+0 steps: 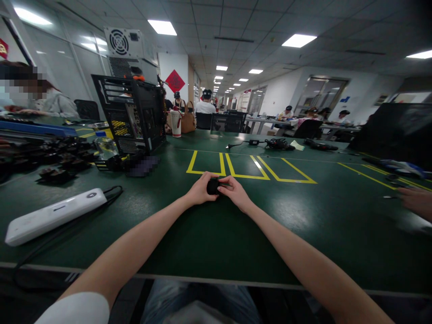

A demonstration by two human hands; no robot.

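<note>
Sitting at a green table (202, 243), stretching both bare forearms forward and holding a small black object (212, 186) between the hands, near the middle of the view. Curving the left hand (199, 190) around the object's left side, with thumb and fingers partly open in a C shape and touching it. Pinching the right side between the thumb and fingertips of the right hand (234, 193), nearly closed. Showing too little detail to tell the object's kind, or whether touching the tabletop.

Facing yellow tape outlines (222, 164) just beyond the hands. Looking past a white elongated device (57, 216) with a round button, lying at the near left beside a black cable (118, 191). Facing, farther back on the left, a pile of black parts (57, 173), a clear container (106, 146) and a black computer case (155, 112), with a white cup (176, 123) and a brown bag (188, 120) just to its right. Facing coiled black cords (278, 144) beyond the tape. Sharing the table with another person's blurred hand (418, 202) at the right edge.
</note>
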